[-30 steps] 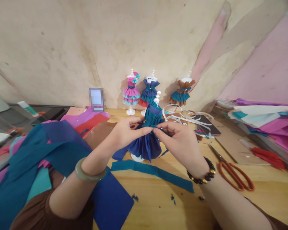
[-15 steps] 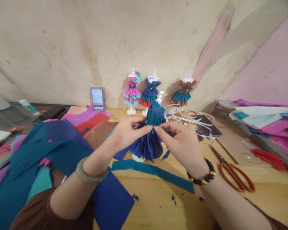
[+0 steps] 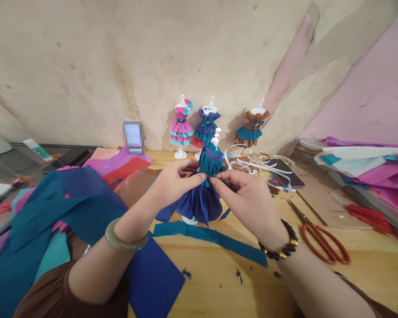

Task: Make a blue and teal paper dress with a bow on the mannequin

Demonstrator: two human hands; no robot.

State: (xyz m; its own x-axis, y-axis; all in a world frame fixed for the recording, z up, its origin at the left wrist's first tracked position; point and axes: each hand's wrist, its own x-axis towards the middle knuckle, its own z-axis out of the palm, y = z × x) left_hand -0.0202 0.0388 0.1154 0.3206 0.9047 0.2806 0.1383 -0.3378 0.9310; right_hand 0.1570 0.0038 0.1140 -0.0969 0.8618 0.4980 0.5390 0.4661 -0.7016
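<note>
A small white mannequin (image 3: 216,138) wears a pleated teal top (image 3: 211,160) and a gathered dark blue skirt (image 3: 200,205). From the left, my left hand (image 3: 175,182) pinches at the waist with thumb and fingers. My right hand (image 3: 243,190) pinches the other side of the waist, its thumb tip close to the left one. Both hands grip the dress where top and skirt meet; the fingertips partly hide that spot. A long teal strip (image 3: 208,236) lies flat in front of the stand.
Three dressed mannequins, one in pink (image 3: 181,128), stand by the wall. Orange-handled scissors (image 3: 321,236) lie at right, beside brown board (image 3: 331,203). White ribbon (image 3: 268,164) curls behind my right hand. Coloured sheets (image 3: 53,212) are heaped at left; a blue sheet (image 3: 157,278) lies in front.
The mannequin's top now leans slightly more to the left, and both hands have shifted a little with it. Their pinch at the waist stays. The whole view has moved slightly.
</note>
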